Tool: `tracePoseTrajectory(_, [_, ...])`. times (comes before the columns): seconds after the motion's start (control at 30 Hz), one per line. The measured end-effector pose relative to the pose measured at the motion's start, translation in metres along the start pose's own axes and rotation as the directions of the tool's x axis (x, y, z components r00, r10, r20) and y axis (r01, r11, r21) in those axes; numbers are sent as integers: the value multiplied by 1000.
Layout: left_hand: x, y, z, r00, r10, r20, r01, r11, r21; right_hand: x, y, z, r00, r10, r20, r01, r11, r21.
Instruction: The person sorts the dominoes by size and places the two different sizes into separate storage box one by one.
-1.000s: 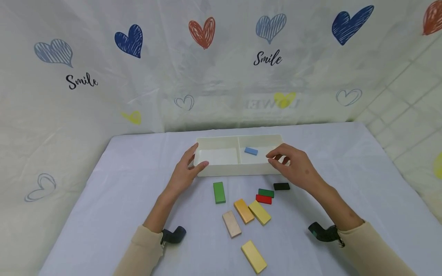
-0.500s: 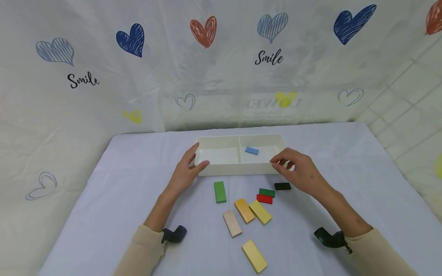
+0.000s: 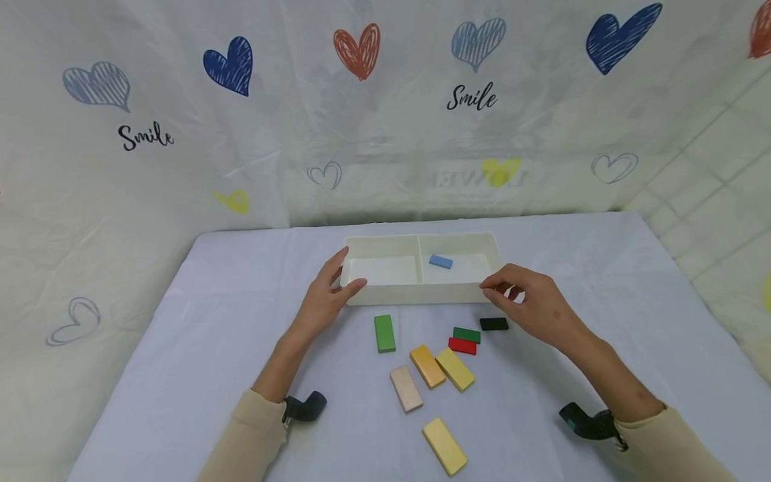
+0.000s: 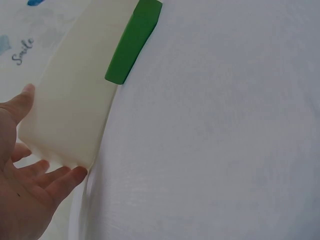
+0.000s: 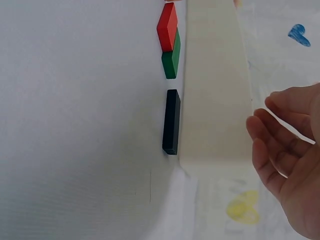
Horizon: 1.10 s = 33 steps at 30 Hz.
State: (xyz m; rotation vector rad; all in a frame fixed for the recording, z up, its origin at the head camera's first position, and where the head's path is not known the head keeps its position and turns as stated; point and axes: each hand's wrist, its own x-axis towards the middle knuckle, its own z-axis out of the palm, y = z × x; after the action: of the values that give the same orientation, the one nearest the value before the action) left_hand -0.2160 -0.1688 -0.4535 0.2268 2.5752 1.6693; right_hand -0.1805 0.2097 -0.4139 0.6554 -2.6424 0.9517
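Note:
A white two-compartment tray (image 3: 415,294) lies near the far side of the table. My left hand (image 3: 323,298) grips its left end, thumb over the near rim and fingers along the end wall; the left wrist view shows this hand (image 4: 30,175) against the tray's end. By the near right corner, my right hand (image 3: 530,294) hovers with loosely bent fingers. Nothing shows between the fingers of that hand (image 5: 295,145) in the right wrist view. Inside the right compartment rests a small blue block (image 3: 441,262).
Before the tray lie a light green block (image 3: 385,333), a black block (image 3: 494,324), and a dark green block (image 3: 466,335) touching a red one (image 3: 462,346). Nearer are an orange block (image 3: 427,367), a pale wood block (image 3: 406,389) and two yellow blocks (image 3: 455,369).
My right hand has drawn back to the right and slightly nearer, from above the tray's right compartment to its near right corner. The left hand stays on the tray's left end.

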Motion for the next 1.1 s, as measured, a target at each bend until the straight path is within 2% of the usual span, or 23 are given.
tracePoseTrajectory(0.7, [0,3,0,1000,-21,-1,21,1000,0,-16,8,-6,998,-49,44,50,998,-37])
tracePoseTrajectory(1.1, [0,2,1,1000,-2,-2,2,1000,6,-22,10,-8,987,47,154,-35,996,-80])
